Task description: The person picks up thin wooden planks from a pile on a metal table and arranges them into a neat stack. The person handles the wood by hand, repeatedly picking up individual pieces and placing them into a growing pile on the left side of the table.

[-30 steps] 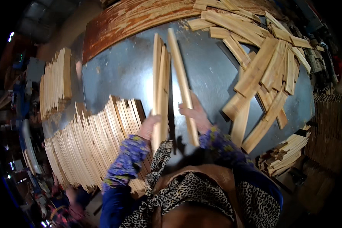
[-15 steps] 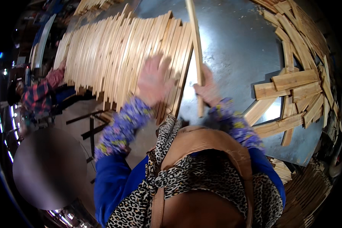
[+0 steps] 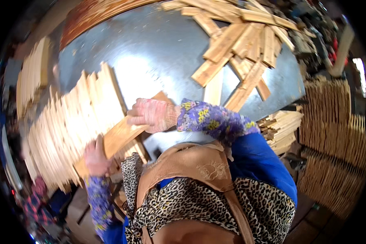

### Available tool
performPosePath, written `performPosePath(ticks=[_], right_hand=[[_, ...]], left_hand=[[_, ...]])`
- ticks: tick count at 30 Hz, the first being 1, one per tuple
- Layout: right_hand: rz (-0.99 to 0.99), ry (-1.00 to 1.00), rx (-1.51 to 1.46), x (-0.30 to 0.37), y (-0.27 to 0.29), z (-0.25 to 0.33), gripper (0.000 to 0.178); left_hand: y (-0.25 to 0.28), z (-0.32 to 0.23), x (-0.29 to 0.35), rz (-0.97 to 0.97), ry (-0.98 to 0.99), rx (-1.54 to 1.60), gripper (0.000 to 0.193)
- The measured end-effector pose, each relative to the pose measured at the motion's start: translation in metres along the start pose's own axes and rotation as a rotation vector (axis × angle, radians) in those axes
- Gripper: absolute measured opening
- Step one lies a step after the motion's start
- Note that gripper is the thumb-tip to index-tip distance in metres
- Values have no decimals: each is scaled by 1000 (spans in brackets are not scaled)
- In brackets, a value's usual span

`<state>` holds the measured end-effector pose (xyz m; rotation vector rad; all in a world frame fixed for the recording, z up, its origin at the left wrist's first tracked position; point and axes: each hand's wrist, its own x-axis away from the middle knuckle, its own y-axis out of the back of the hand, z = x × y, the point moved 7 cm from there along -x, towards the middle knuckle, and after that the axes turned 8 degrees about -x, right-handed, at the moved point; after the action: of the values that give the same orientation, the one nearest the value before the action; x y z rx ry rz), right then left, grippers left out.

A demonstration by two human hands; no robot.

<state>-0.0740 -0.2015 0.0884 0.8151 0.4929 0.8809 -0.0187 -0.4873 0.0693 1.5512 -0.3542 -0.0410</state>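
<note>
A wooden board [image 3: 123, 137] runs diagonally in front of me, flat face up, over the near right part of a row of slats. My left hand [image 3: 96, 157] grips its lower left end, with the fingers along its edge. Farther up, my right hand [image 3: 150, 114] is wrapped over the board from the right, and the board's far end shows beyond it. That hand seems to wear a pinkish knitted glove and is slightly blurred. The row of pale slats [image 3: 75, 118] is packed side by side on the metal table [image 3: 150, 53].
Loose boards [image 3: 232, 44] lie in a jumbled heap at the table's far right. Stacked wood [image 3: 327, 118] stands on the right beyond the table. Another bundle of slats [image 3: 32, 75] is at the far left. A person in a checked shirt [image 3: 38, 207] is at lower left.
My view has swung right, so the row sits farther left. My left hand, open over the slats before, now grips the board. The board in my right hand has tilted from upright to diagonal.
</note>
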Motion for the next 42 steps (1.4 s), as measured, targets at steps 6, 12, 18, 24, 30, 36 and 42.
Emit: performPosePath(ticks=[6, 12, 18, 24, 30, 36, 42], right_hand=[[-1235, -970, -58, 323, 105, -170, 67], [-1573, -1359, -589, 491, 156, -280, 51], [-1354, -1085, -608, 476, 172, -347, 51], [-1024, -1072, -889, 412, 74, -260, 49], [-561, -893, -49, 399, 82, -149, 38], [-438, -953, -232, 424, 101, -164, 43], [-514, -761, -622, 352, 60, -79, 36]], left_hand=[[-51, 50, 10, -47, 533, -32, 95], [-23, -137, -160, -497, -2, 343, 76], [18, -462, -315, -462, -487, 656, 61], [14, -593, -337, 321, -434, 776, 78], [-57, -488, -263, 656, -251, 1167, 59], [-68, -364, -180, 730, -99, 1013, 55], [-45, -225, -89, 568, -96, 660, 51]])
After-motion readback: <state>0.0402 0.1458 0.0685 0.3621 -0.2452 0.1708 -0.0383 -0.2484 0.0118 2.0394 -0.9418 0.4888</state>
